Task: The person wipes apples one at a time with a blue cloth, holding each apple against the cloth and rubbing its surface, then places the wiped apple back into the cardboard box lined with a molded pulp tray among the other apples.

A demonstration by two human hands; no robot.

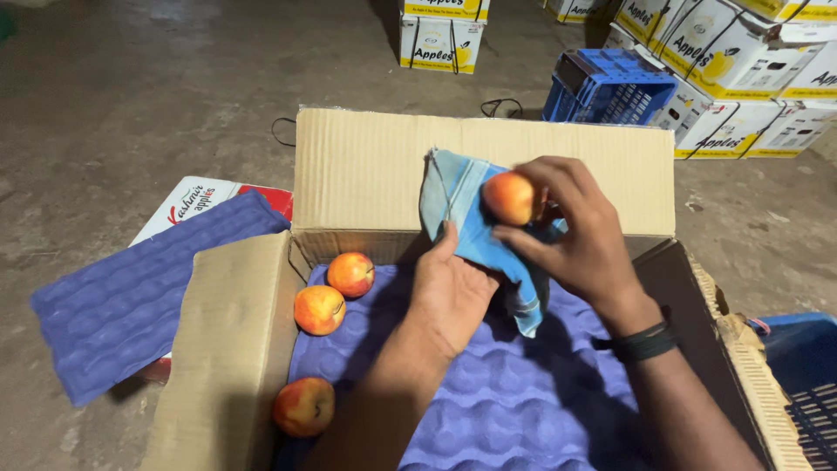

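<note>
My right hand (580, 235) holds a red-orange apple (508, 197) by the fingertips, above an open cardboard box (366, 170). My left hand (449, 292) grips a light blue cloth (458, 205) that lies against the apple and hangs down between the two hands. A black band sits on my right wrist. Inside the box a purple moulded fruit tray (506, 401) lines the bottom. Three apples rest along its left side: one (350, 274) at the back, one (319, 310) beside it, one (303, 406) nearer to me.
A second purple tray (131, 305) lies on a flat printed carton (196, 202) at the left, on the concrete floor. Stacked white fruit cartons (741, 61) and a blue plastic crate (606, 87) stand at the back right. Another blue crate (806, 384) is at the right edge.
</note>
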